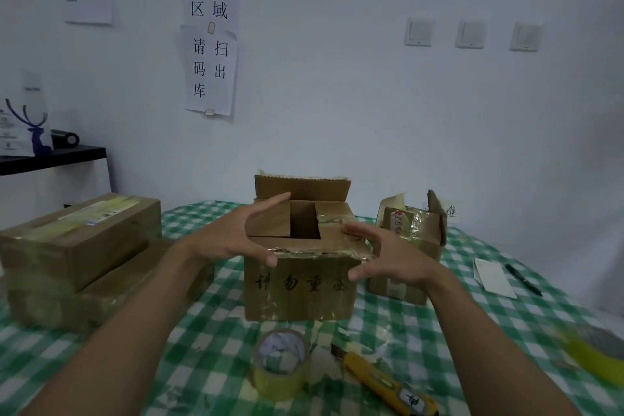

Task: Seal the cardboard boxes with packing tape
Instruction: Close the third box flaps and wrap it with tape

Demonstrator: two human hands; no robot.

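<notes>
As our left hand (244, 240) and right hand (385, 255) hovered spread and empty at the open box (297, 284) mid-table, its far flap (302, 188) stood upright. Risky, we judged: unpinned flaps could spring up before taping, since the tape roll (280, 366) sat near us, untouched, left of the knife (381, 382).

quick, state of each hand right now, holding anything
Left hand: open, fingers spread over the box, holding nothing.
Right hand: open, holding nothing.
</notes>
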